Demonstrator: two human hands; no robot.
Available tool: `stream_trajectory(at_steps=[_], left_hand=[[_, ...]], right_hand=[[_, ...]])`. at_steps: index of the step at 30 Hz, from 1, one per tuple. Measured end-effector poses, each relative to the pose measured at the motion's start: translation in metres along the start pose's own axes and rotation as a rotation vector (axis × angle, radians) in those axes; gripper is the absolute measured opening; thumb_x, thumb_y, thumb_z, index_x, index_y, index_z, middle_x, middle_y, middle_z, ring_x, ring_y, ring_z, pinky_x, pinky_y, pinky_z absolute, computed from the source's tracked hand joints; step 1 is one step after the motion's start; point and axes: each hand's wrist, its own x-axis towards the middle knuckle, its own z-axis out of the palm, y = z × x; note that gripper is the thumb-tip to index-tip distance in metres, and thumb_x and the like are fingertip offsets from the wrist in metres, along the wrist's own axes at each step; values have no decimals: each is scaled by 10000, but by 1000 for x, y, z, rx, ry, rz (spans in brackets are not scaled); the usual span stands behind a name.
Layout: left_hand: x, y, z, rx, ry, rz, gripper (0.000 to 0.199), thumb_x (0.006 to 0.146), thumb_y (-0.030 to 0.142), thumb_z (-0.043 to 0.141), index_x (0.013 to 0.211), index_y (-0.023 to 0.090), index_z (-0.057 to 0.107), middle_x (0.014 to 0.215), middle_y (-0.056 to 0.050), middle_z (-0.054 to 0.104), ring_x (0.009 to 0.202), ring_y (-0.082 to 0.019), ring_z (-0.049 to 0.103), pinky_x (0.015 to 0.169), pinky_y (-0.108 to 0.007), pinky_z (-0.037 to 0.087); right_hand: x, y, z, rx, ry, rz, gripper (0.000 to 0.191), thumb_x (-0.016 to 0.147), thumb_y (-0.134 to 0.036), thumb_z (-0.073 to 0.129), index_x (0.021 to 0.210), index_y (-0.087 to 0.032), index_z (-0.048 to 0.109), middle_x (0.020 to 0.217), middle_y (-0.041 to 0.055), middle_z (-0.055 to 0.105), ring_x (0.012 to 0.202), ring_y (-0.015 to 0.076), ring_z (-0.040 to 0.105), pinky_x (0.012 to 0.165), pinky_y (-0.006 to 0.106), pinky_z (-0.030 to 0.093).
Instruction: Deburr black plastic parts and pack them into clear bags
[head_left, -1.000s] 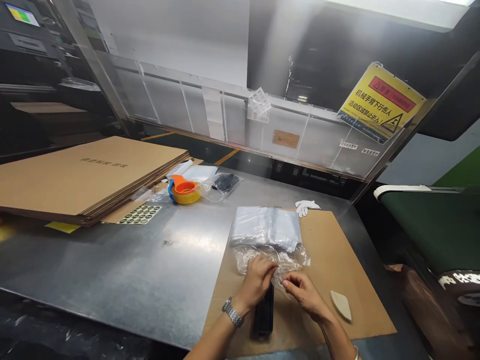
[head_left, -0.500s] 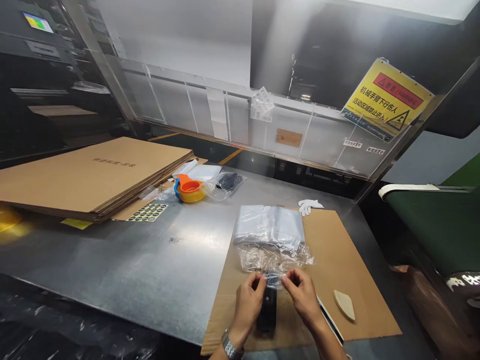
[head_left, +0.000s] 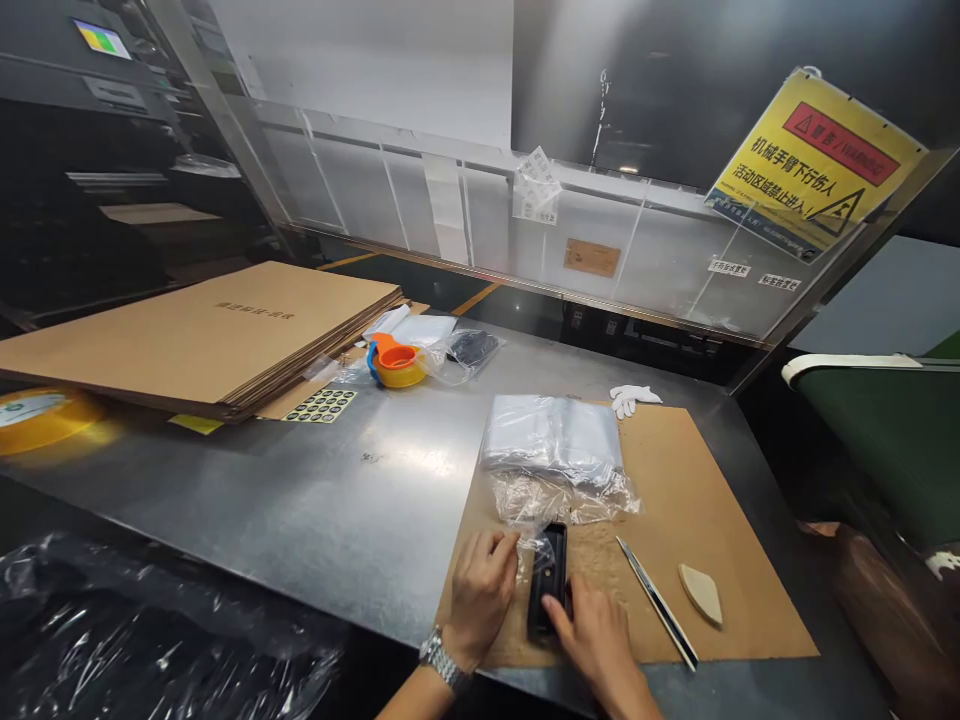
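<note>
Your right hand [head_left: 598, 628] shifts from the clear plastic bag [head_left: 531, 552] to the black tray [head_left: 553, 577], grasping its edge | your left hand [head_left: 481, 588] pinches the bag.

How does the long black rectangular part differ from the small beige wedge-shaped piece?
The long black rectangular part is straight-sided; the small beige wedge-shaped piece has a curved edge. The right hand touches the black part; the beige piece lies untouched. Both are over the brown cardboard sheet.
</note>
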Motion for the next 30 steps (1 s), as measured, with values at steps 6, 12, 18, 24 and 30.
stream_trajectory(at_steps=[6, 12, 18, 24, 30], left_hand=[[-17, 2, 8, 56, -66, 11, 249, 901, 174, 394, 955, 194, 636, 726, -42, 539, 713, -189, 499, 642, -303, 409], [-17, 14, 14, -17, -207, 15, 220, 891, 177, 436, 964, 188, 642, 733, -35, 570, 712, -177, 555, 633, -284, 455], [-19, 18, 7, -124, -372, 97, 175, 876, 167, 490, 922, 233, 646, 735, 24, 634, 672, -98, 618, 611, -163, 490], [-37, 27, 12, -2, -284, 148, 210, 885, 125, 412, 1008, 154, 579, 814, -52, 659, 746, -183, 629, 655, -285, 505], [-44, 46, 20, 64, -227, 359, 291, 916, 153, 300, 860, 165, 585, 658, -43, 606, 595, -184, 567, 525, -288, 435]], right_hand=[[-47, 37, -23, -2, -44, 92, 368, 873, -467, 354, 672, -241, 564, 507, 38, 576, 457, 191, 549, 443, 261, 337], [-73, 37, -49, 367, -353, 163, 437, 858, -558, 397, 801, -189, 623, 649, 15, 604, 599, 141, 563, 541, 200, 427], [-77, 46, -15, 406, -330, 376, 597, 824, -693, 267, 690, -175, 530, 483, -48, 428, 319, 87, 396, 279, 190, 307], [-84, 47, -1, 191, -99, 247, 429, 898, -521, 337, 784, -194, 589, 629, 59, 628, 575, 198, 628, 499, 241, 418], [-82, 36, 0, 107, -6, 34, 434, 887, -516, 346, 867, -208, 650, 762, 111, 676, 708, 232, 652, 612, 272, 444]])
